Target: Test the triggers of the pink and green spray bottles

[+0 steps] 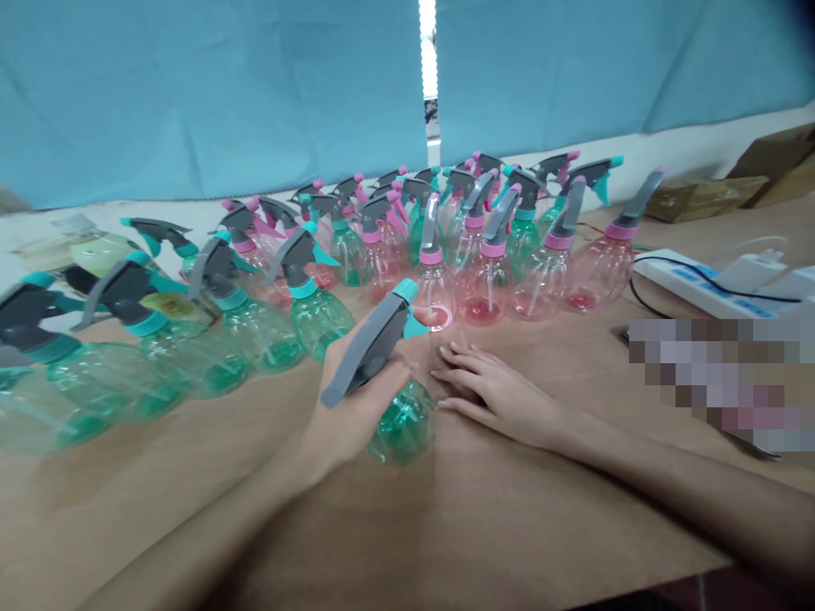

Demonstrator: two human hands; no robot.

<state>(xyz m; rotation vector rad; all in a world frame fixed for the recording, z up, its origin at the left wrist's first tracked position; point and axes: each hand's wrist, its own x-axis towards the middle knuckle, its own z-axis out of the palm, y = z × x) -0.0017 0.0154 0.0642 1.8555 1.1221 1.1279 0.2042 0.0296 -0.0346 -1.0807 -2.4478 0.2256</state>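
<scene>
Now the left hand (356, 416) grips 1 green bottle (404, 428), right hand (503, 395) spread near pink bottles (469, 299) with tubes (490, 278) inside.

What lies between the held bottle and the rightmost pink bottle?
Head view: the right hand beside the held bottle, then bare table to the pink one.

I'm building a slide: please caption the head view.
Left hand grips a green spray bottle, right hand beside it, pink bottles beyond, more green bottles at left.
</scene>
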